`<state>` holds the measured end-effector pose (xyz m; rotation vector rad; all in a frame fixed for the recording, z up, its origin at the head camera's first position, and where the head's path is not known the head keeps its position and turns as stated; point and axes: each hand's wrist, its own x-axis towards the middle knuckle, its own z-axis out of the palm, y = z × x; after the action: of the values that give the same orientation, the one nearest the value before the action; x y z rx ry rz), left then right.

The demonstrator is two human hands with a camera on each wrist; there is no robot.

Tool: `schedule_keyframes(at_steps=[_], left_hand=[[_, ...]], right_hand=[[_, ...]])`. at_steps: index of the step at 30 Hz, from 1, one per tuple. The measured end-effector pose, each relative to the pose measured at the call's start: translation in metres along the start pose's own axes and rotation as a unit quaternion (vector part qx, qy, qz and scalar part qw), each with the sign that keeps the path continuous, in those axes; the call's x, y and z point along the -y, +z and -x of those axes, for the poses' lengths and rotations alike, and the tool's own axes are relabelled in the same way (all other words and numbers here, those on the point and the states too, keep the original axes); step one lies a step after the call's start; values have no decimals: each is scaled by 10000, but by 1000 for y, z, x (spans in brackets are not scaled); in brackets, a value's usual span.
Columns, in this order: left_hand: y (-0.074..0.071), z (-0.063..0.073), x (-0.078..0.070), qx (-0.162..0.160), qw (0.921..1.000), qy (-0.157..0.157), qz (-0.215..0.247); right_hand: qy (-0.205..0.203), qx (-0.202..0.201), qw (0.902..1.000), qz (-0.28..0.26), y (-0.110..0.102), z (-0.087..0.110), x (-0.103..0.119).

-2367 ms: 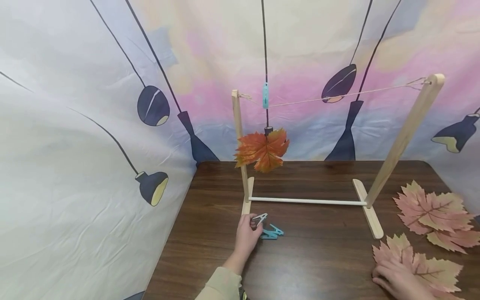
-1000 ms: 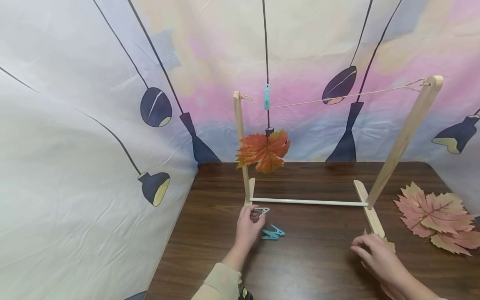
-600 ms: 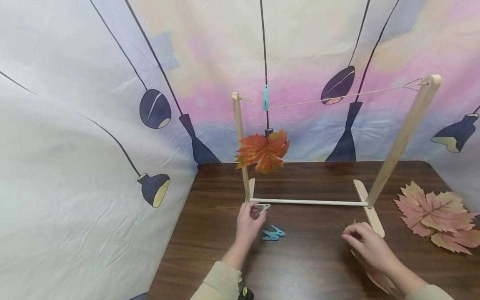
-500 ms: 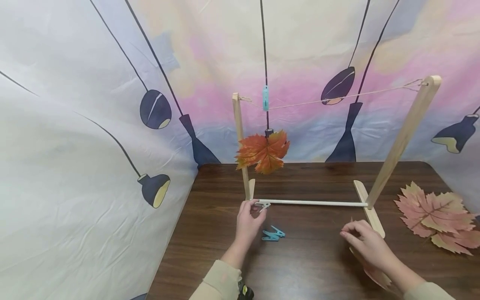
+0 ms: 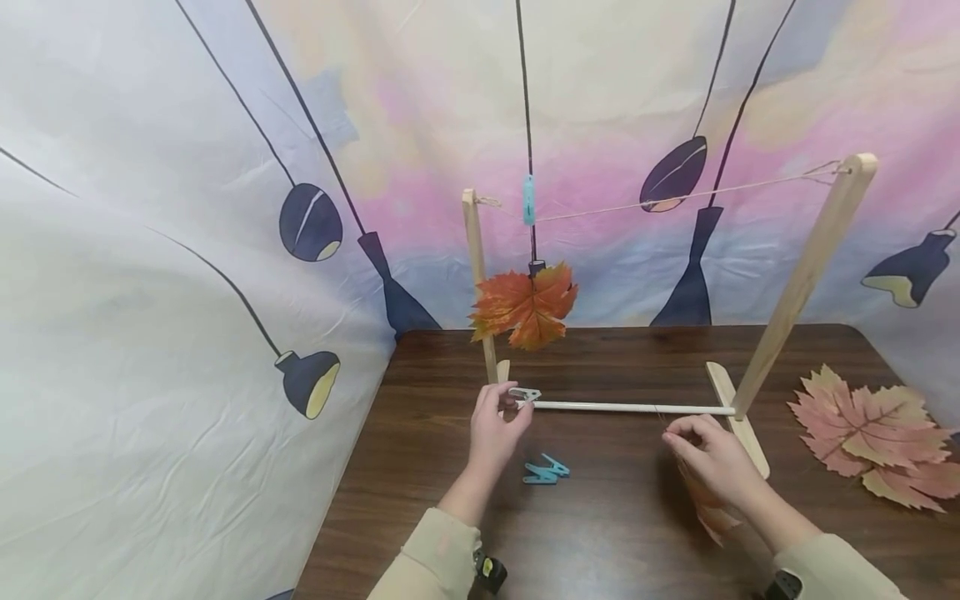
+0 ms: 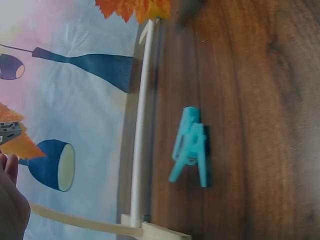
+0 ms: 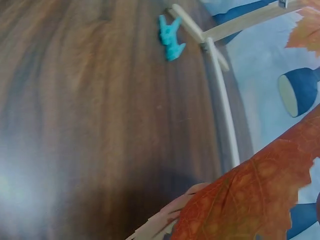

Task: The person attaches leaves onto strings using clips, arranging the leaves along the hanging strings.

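Note:
My left hand pinches a pale grey clothespin just in front of the rack's white bottom rod. In the right hand an artificial maple leaf is pinched near its stem and hangs below the fingers; the right wrist view shows its orange-red face. Blue clothespins lie together on the table between the hands. From the string of the wooden rack, a blue clothespin hangs near the left post, with an orange leaf below it.
Several pinkish leaves lie overlapping on the table's right side. The rack's right post and foot stand just beyond the right hand. Behind the brown table hangs a cloth printed with lamps.
The right hand has lifted a leaf off the table at the right and carried it leftward and forward. My left hand has raised the grey clothespin from beside the blue ones toward the rod.

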<state>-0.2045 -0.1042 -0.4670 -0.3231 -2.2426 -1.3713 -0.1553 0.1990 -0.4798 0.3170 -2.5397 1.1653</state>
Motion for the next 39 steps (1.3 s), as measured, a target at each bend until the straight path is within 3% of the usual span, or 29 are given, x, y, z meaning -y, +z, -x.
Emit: schedule_keyframes(at_steps=[10, 17, 21, 32, 39], left_hand=[[-4, -26, -18, -193, 9961, 827, -224], [-1, -45, -37, -168, 9974, 647, 279], [4, -55, -47, -229, 9951, 758, 596], [6, -68, -62, -292, 9914, 1090, 659], [2, -74, -71, -310, 9919, 1026, 681]], right_hand=[[-17, 349, 9983, -471, -9, -24, 6], [-97, 345, 9977, -574, -16, -36, 11], [-174, 293, 9976, -606, -20, -42, 13], [-125, 288, 9966, -758, -22, -47, 17], [-141, 162, 9973, -697, -21, -49, 16]])
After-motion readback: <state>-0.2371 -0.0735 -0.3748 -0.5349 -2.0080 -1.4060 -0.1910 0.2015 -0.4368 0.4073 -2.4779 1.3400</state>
